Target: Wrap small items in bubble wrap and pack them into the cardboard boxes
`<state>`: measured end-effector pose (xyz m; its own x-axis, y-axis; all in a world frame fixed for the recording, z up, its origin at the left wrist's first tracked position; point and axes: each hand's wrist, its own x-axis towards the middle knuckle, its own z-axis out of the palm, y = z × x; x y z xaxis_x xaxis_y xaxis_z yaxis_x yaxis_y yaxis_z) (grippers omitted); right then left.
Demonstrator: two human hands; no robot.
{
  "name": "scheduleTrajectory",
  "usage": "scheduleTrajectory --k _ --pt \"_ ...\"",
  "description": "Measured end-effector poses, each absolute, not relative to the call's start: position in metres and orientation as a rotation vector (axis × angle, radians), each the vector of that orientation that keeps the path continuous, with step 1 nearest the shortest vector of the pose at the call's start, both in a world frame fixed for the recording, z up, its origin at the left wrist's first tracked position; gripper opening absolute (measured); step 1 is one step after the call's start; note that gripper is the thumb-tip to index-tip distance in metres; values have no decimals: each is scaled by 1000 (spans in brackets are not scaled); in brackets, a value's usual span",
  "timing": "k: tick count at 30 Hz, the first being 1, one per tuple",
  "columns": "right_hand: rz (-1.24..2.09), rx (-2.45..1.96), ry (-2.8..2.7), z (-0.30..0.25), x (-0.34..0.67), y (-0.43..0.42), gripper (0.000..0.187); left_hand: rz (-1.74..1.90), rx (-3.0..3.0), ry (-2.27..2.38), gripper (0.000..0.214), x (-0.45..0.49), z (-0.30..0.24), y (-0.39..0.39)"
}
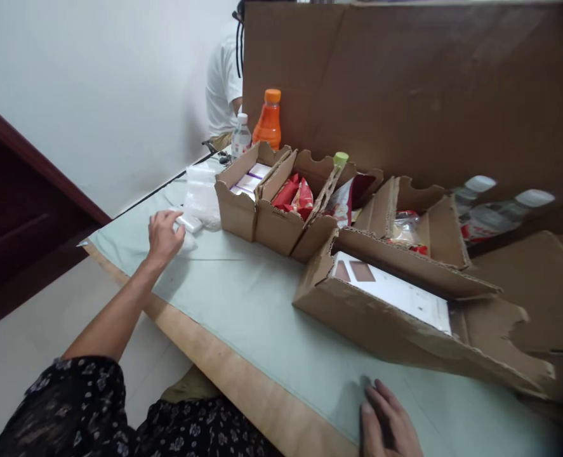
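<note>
Nearest, at the bottom edge, the person's right hand lies flat on the desk, fingers loosely spread and holding nothing; the wrist is cut off by the frame. At the near left, a dark flowered sleeve leads to a bare arm stretched away to the left.

Right of centre, a large torn carton lies on its side, close to the right hand. A white sheet shows inside it, its print too small to read.

Farther left, the left hand rests on a small white packet near the desk's far left edge. The fingers bend down over the packet and hide most of it, so whether they grip it cannot be told. Just beyond lies a stack of clear plastic bags.

Behind the carton runs a row of open cardboard boxes, touching side by side. The left one holds white and purple items, the next red packets; the rest are partly hidden by flaps.

Farthest, an orange bottle and a water bottle stand against a tall cardboard wall. That wall hides most of a seated person in a white shirt.
</note>
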<state>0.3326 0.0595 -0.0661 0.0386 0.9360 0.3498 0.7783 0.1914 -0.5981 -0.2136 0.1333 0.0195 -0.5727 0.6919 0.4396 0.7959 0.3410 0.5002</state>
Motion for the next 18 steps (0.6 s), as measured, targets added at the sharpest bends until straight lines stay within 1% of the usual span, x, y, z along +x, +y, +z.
scheduleTrajectory --k 2,3,6,8,11,14,17,18 --pt "236 -1612 -1756 -68 331 62 46 -993 -1397 -2448 40 -223 23 148" --pt "231 -1602 -1771 -68 331 63 46 -970 -1423 -2447 37 -225 24 155" --pt "237 -1564 -1831 -67 333 62 46 -921 -1499 -2432 19 -226 35 164" --pt "242 -1557 -1846 -66 335 61 47 -914 -1513 -2368 12 -222 51 157" --pt "257 -1585 -1814 -62 332 59 49 -977 -1522 -2190 11 -202 95 127" --pt "292 -1546 -1772 -54 317 59 42 -1166 -1646 -2125 11 -165 152 90" --pt "369 -1362 -1817 -26 293 57 31 -1332 -1816 -2134 15 -121 198 65" --pt "410 -1287 -1839 -10 284 56 31 -1334 -1895 -2105 16 -106 209 61"
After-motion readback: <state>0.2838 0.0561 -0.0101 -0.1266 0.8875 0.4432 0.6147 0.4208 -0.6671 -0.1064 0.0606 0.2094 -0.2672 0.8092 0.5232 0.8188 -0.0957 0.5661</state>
